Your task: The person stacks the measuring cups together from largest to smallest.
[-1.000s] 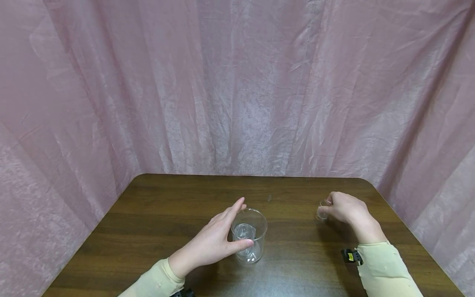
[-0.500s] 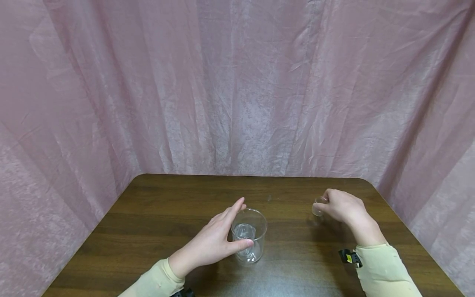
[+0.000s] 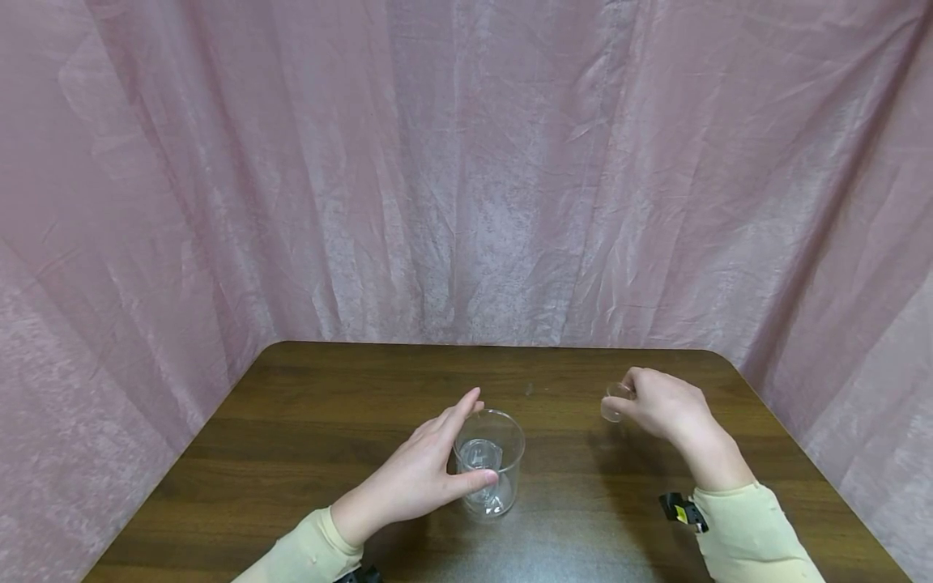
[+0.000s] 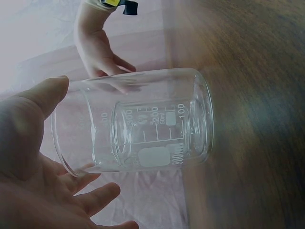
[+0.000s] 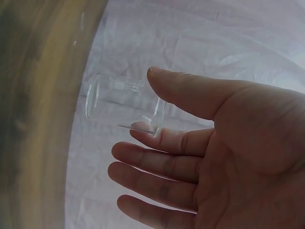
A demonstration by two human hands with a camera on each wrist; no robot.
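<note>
A large clear glass beaker point(image 3: 510, 478) with white volume marks stands upright on the table, and a smaller beaker point(image 4: 152, 126) stands inside it. My left hand point(image 3: 411, 478) holds the large beaker near its rim, thumb on the near side and index finger on the far side. The other left fingers spread free in the left wrist view. Off to the right, my right hand point(image 3: 666, 405) pinches a tiny glass beaker point(image 5: 124, 102) by its rim between thumb and index finger. It hangs just above the table; the remaining right fingers extend loosely below.
The brown wooden table point(image 3: 328, 389) has rounded far corners. Pink curtains point(image 3: 466, 178) hang behind it and on both sides. A few small clear marks or scraps point(image 3: 530, 389) lie toward the back middle of the tabletop.
My right hand has moved left and slightly away from me, lifting the tiny beaker. My left hand and the large beaker have stayed in place.
</note>
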